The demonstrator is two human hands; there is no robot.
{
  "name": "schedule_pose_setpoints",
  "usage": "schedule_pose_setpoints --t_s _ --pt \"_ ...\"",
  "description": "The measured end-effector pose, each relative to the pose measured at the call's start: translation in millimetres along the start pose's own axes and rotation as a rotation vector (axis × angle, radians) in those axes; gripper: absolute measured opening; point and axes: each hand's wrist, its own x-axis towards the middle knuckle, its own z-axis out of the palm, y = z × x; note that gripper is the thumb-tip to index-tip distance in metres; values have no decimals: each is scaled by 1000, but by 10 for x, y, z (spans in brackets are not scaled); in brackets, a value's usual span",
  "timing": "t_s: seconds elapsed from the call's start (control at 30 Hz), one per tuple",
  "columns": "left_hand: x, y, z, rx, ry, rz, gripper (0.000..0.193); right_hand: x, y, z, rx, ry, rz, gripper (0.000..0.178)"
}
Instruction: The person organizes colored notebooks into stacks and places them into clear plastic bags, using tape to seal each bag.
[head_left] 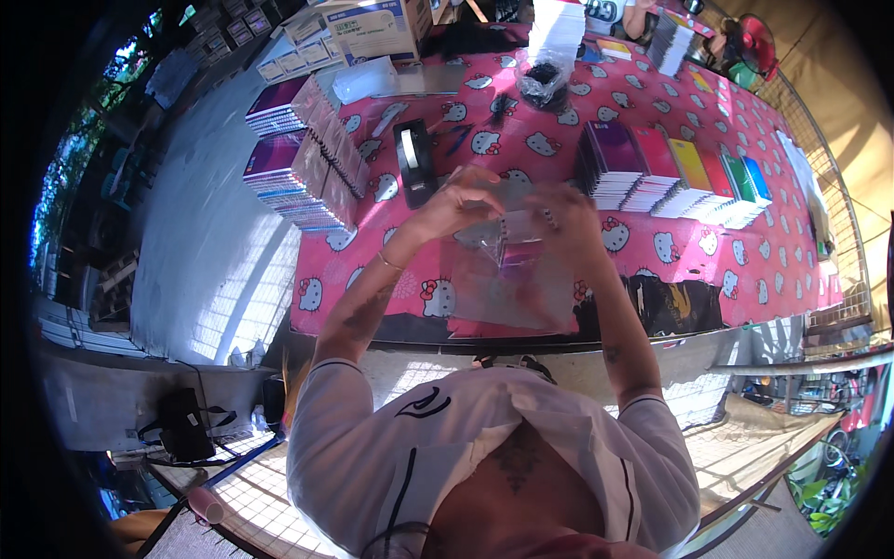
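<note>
The left hand [454, 205] gapes near the dispenser [413, 160]. The right hand [570, 224] is blurred by motion near the notebook [521, 255]; I cannot tell its grip. Stacks [613, 160] stand on both sides.

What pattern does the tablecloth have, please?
The tablecloth is pink with white cartoon cat faces, shown best in the head view.

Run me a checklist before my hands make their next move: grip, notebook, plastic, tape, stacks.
1. Left hand beside the work: ok; whether its grip holds anything, cannot tell.
2. Right hand grip: cannot tell, motion blur.
3. Purple-covered notebook between or just below the hands: ok.
4. Clear plastic fully around that notebook: cannot tell.
5. Black tape dispenser seemingly within easy left-hand reach: ok.
6. Right-side notebook stacks standing clear of the right hand: ok.
</note>
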Motion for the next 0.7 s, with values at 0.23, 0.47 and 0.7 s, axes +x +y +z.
schedule_pose_setpoints --t_s 0.23,0.47,0.7 --pt "219 50 321 174 96 46 17 -503 849 507 966 -202 483 29" --pt "296 -13 772 201 197 -14 17 -489 692 646 998 -205 513 37" --pt "-72 79 513 22 338 -175 20 -416 684 487 1432 -41 832 35"
